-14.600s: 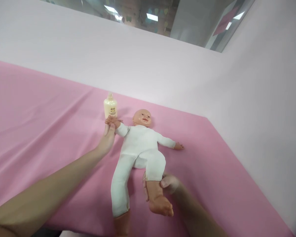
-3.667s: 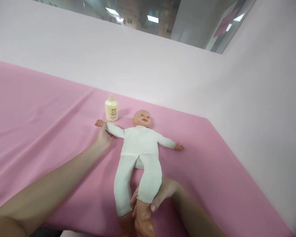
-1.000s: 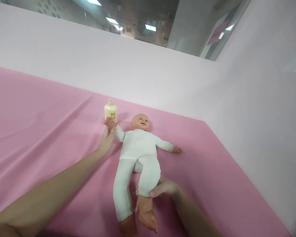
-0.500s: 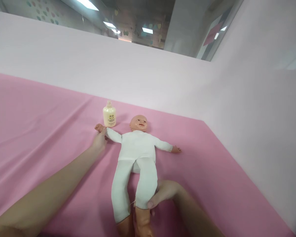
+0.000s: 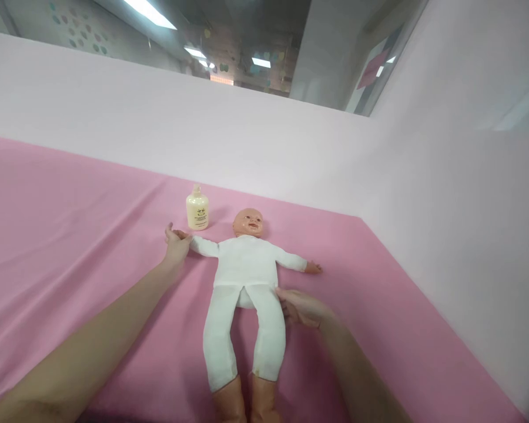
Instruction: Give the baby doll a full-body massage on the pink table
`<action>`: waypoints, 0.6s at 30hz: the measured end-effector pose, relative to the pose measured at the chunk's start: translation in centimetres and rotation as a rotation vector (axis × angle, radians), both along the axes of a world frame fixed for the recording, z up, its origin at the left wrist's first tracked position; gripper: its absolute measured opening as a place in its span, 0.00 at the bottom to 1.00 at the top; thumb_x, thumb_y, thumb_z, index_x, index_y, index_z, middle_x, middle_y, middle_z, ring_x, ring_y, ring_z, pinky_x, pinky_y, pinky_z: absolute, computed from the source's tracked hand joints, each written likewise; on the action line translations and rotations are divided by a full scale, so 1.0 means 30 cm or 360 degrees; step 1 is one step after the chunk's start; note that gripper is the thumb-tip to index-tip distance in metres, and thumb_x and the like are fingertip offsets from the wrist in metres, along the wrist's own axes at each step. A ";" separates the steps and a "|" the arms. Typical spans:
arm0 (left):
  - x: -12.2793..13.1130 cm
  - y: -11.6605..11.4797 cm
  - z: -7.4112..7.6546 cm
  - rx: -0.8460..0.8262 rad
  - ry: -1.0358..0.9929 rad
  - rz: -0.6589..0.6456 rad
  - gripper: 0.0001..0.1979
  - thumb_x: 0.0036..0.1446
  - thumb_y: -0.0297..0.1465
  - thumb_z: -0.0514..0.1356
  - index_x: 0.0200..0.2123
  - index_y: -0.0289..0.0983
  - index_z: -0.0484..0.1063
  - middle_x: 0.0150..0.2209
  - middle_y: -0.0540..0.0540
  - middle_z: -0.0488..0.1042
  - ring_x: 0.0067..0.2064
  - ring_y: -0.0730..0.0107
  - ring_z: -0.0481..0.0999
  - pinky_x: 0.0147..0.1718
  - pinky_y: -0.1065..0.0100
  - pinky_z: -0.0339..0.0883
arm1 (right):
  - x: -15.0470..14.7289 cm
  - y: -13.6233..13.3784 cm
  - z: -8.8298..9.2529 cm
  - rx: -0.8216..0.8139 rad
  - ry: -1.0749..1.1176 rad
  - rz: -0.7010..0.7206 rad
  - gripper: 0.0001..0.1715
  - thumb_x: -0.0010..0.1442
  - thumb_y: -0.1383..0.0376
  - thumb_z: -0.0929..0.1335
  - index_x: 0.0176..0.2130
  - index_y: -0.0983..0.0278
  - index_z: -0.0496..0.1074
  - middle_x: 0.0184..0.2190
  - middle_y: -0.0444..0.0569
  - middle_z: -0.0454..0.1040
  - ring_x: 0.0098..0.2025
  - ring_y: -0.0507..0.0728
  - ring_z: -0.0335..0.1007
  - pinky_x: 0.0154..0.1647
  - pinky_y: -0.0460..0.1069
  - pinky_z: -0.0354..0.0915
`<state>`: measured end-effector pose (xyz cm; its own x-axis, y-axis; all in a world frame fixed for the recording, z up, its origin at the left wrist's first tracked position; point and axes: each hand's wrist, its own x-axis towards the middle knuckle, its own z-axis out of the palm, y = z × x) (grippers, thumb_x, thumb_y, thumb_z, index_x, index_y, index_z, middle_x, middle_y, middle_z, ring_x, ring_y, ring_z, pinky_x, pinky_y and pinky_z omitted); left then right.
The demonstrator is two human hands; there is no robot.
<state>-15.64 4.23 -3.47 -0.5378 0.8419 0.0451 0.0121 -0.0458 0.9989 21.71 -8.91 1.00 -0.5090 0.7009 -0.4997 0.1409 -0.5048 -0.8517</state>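
A baby doll (image 5: 247, 264) in a white long-sleeved top and white trousers lies on its back, face up, with arms spread and legs apart. My left hand (image 5: 176, 245) is closed around the doll's hand at the left, the thumb at the sleeve cuff. At the doll's right-side hip, my right hand (image 5: 303, 308) has its curled fingers against the upper trouser leg, partly hidden beside it. Just beyond my left hand stands a pale yellow bottle (image 5: 197, 212) with printed dark lettering. The doll's feet run out of the bottom of the picture.
Pink cloth (image 5: 361, 282) covers the surface, with creases at the left. A white wall (image 5: 264, 147) rises behind, and another wall (image 5: 476, 235) closes off the right side. Above is a glass pane (image 5: 229, 41) with ceiling lights showing in it.
My right hand has moved up from the doll's knee to its hip. The doll's right-side leg now lies farther from the other. My left hand has shifted slightly over the doll's hand.
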 end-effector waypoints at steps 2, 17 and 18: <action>0.000 0.001 0.006 -0.0187 0.0236 0.0033 0.40 0.55 0.25 0.61 0.69 0.43 0.48 0.63 0.36 0.54 0.63 0.52 0.65 0.63 0.52 0.62 | 0.032 0.021 0.023 -0.0006 -0.0082 -0.0146 0.29 0.60 0.45 0.69 0.41 0.68 0.77 0.37 0.60 0.81 0.38 0.62 0.79 0.40 0.53 0.75; 0.202 -0.202 0.071 0.0088 0.1588 -0.0648 0.26 0.65 0.42 0.51 0.61 0.37 0.64 0.61 0.33 0.62 0.57 0.45 0.71 0.57 0.47 0.65 | 0.132 0.110 -0.012 -0.0033 0.0675 -0.1445 0.22 0.67 0.65 0.62 0.58 0.72 0.67 0.49 0.63 0.78 0.51 0.59 0.79 0.47 0.51 0.79; 0.222 -0.214 0.061 0.0102 0.1520 -0.0750 0.27 0.65 0.45 0.51 0.61 0.37 0.64 0.61 0.34 0.62 0.56 0.48 0.73 0.57 0.49 0.65 | 0.133 0.109 -0.014 -0.0024 0.0718 -0.1486 0.22 0.67 0.65 0.62 0.58 0.71 0.67 0.49 0.62 0.78 0.51 0.59 0.79 0.47 0.50 0.79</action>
<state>-8.97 -2.19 -1.64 0.1233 0.9368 0.3275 0.7563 -0.3024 0.5802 25.69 -5.63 0.58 0.0915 0.9078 -0.4092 -0.6425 -0.2601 -0.7208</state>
